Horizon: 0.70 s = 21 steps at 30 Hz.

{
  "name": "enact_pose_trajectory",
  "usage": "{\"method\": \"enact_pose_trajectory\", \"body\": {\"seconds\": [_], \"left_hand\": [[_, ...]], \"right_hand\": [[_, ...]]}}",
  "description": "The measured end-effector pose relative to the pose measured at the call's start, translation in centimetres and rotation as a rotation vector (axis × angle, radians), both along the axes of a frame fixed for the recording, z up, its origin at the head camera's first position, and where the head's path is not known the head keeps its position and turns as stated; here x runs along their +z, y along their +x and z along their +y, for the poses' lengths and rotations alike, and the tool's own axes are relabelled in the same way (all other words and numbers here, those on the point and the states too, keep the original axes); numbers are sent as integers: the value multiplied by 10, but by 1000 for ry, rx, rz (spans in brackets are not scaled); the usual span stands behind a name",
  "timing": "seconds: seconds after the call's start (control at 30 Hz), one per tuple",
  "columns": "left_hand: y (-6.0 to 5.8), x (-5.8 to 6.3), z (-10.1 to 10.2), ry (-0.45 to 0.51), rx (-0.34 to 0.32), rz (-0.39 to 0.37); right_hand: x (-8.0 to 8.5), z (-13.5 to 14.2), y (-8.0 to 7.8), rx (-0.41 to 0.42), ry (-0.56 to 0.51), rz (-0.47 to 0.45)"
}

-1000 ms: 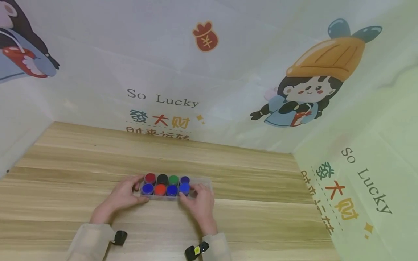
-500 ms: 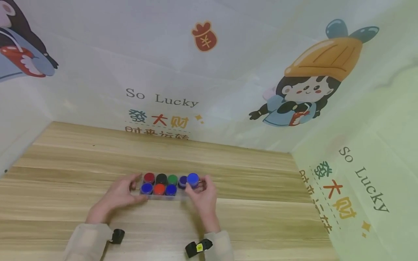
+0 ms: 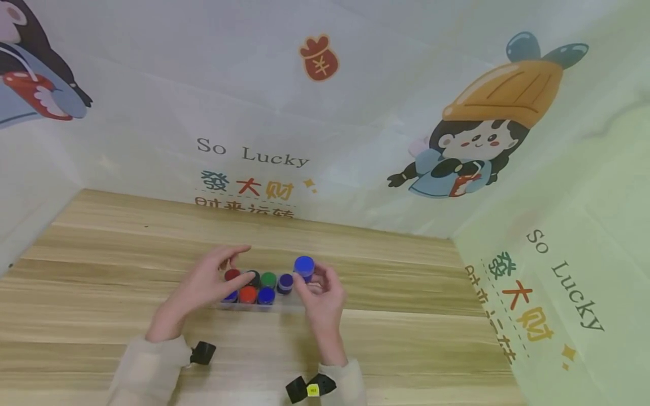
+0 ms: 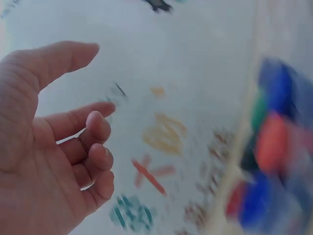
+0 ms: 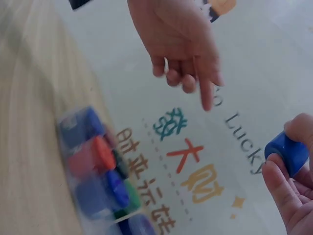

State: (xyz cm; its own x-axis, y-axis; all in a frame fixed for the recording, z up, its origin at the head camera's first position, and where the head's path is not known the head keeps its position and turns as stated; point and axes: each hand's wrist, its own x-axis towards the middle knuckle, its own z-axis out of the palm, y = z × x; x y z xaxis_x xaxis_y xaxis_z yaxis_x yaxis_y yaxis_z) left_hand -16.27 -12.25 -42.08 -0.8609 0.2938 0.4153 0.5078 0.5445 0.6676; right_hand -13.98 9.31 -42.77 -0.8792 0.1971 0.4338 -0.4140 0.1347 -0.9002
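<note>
Seven small capped jars (image 3: pixel 266 294) stand in a clear tray (image 3: pixel 256 308) on the wood-grained table (image 3: pixel 416 344): red, black, green and dark blue in the back row, blue, orange-red and blue in front. An eighth, a bright blue jar (image 3: pixel 304 267), is pinched between the thumb and fingers of the right hand (image 3: pixel 325 301), raised near the tray's right end and clear of it. The left hand (image 3: pixel 208 276) hangs over the tray's left end holding nothing, thumb and forefinger spread apart, the other fingers loosely bent. Markings on the jars are too blurred to read. On the pale backdrop (image 3: pixel 365 129) behind, dark serif lettering (image 3: pixel 252 153) reads "So Lucky"; below it, coloured characters (image 3: pixel 247 185) in teal, red and ochre read 發大财, with brown characters (image 3: pixel 244 207) 时来运转 beneath, their lower part cut off at the table edge in the head view. The same "So Lucky" and 發大财 run slantwise down the right-hand panel (image 3: pixel 609 225). A printed red pouch (image 3: pixel 319 58) bears a yen-like sign. The yellow tag (image 3: pixel 312 389) at the right wrist carries marks too small to read.
</note>
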Motion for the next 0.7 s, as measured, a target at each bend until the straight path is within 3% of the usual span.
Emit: {"method": "enact_pose_trajectory", "body": {"seconds": [0.13,0.27,0.7], "left_hand": [[1,24,17,133,-75,76],[2,40,29,219,-148,123],[0,57,44,330,-286,168]], "right_hand": [[12,-1,4,28,-65,-29],[26,-1,9,66,-114,-25],[57,3,20,141,-170,9]]}}
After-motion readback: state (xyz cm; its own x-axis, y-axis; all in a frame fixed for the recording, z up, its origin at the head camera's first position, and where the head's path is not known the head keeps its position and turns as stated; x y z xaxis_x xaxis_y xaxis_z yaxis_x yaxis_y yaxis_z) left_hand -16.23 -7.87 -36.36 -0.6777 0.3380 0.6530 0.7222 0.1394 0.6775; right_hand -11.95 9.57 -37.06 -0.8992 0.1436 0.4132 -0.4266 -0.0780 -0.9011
